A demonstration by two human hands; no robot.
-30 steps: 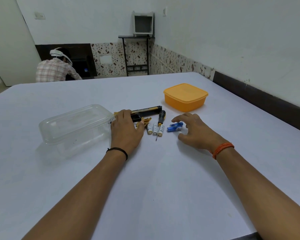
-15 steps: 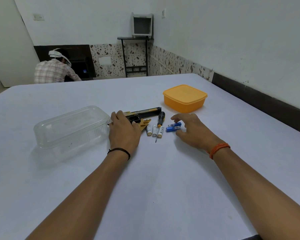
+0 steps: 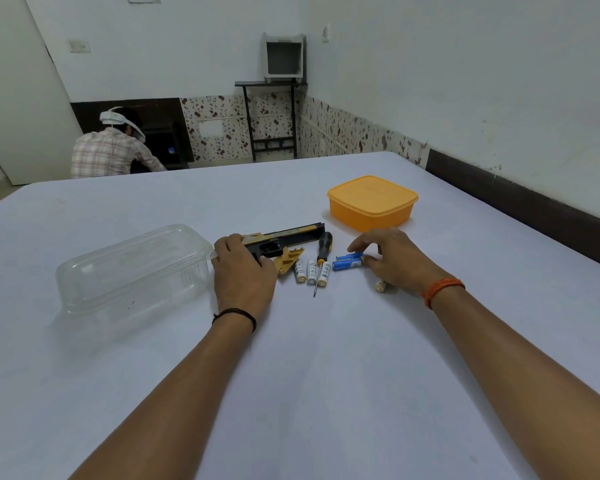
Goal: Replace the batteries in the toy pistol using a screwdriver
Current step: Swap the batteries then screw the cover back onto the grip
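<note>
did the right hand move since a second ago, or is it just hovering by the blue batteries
Yes. The right hand has closed in leftward on the blue batteries, toward the screwdriver, which lies in place. Its fingertips now touch them.

Left hand (image 3: pixel 245 271) grips the pistol (image 3: pixel 284 239); box (image 3: pixel 132 275) at its left, batteries (image 3: pixel 310 271) and screwdriver (image 3: pixel 322 256) at its right.

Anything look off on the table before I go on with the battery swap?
One white battery lies apart from the other three white batteries, half hidden under the right hand, which pinches the blue batteries. The yellow cover lies loose beside the toy pistol that the left hand holds. Nothing looks spilled or broken.
</note>
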